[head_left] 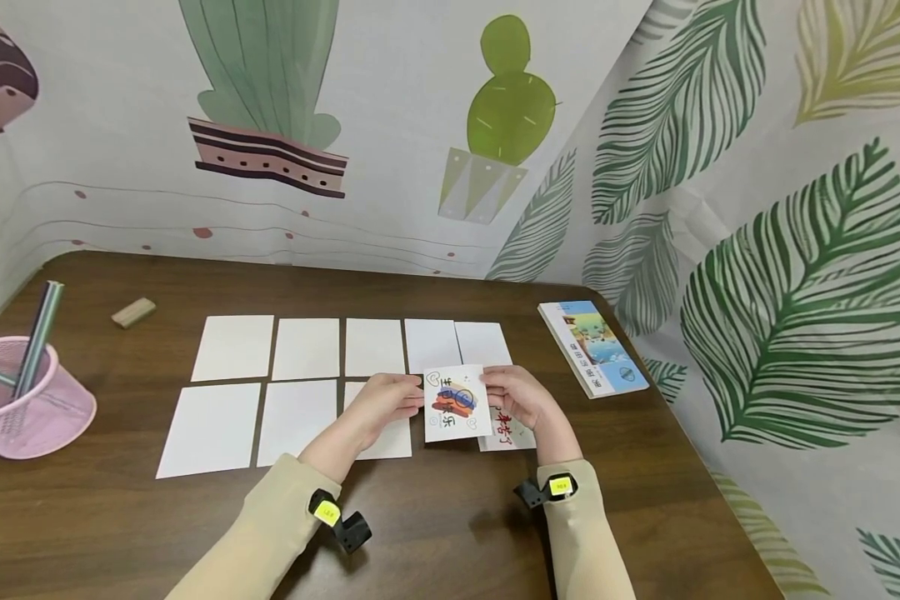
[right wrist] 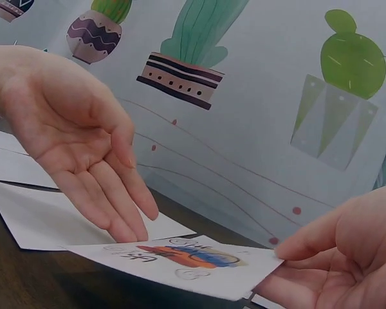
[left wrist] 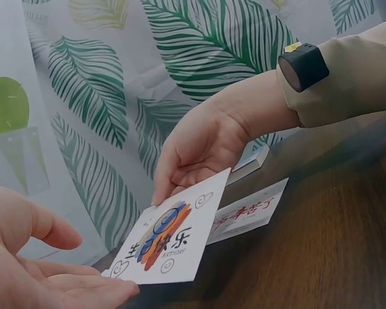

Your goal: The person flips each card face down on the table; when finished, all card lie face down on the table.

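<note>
A birthday card with a colourful drawing and dark characters is held just above the table in the head view. My right hand pinches its right edge, thumb on top and fingers below in the right wrist view. On the opposite side, my left hand has its fingers stretched out at the card's edge. The left wrist view shows that thumb apart from the card and the fingertips right at its near corner. Partly covered by the held card lies another card with red writing.
Several blank white cards lie in two rows on the brown table. To the right is a book with a blue cover. A pink mesh pen holder stands at the left, with a small beige block behind it.
</note>
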`<state>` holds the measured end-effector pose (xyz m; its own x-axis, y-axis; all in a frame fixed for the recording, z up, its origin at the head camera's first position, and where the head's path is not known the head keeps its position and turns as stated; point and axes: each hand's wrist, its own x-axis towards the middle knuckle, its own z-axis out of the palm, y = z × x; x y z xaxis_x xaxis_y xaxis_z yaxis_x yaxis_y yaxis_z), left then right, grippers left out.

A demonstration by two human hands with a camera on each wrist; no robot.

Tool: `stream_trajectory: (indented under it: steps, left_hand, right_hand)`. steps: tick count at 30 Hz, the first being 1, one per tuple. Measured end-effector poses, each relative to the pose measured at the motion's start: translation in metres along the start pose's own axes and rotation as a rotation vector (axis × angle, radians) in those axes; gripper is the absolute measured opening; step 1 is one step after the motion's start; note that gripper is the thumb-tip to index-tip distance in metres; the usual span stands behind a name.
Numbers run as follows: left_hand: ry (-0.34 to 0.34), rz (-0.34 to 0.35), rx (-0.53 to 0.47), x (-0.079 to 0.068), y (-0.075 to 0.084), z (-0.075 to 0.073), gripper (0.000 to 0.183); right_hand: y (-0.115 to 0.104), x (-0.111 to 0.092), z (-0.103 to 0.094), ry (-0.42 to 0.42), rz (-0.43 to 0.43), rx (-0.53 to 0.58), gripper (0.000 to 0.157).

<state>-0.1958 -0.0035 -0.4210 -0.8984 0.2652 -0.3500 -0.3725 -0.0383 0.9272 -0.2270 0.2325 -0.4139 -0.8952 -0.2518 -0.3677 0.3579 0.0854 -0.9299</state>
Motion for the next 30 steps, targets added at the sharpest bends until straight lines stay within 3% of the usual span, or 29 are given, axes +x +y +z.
stream_trajectory:
  steps: [9,15,24,30]
  left_hand:
    - [0.007,0.03,0.007,-0.001,0.001,0.004,0.047]
    - [0.017,0.052,0.09,-0.001,0.011,0.01,0.052]
    - [0.094,0.094,0.166,-0.003,0.033,0.017,0.049]
    - [0.062,0.109,0.186,-0.007,0.039,0.027,0.047]
  right_hand:
    - [0.001,0.0,0.006,-0.004,0.001,0.009,0.041]
    - [-0.001,-0.001,0.011,0.002,-0.008,0.071,0.04]
    - [-0.003,0.0,0.009,0.037,-0.028,0.079,0.041]
    - [-0.005,-0.002,0.012,0.015,-0.035,0.082,0.042]
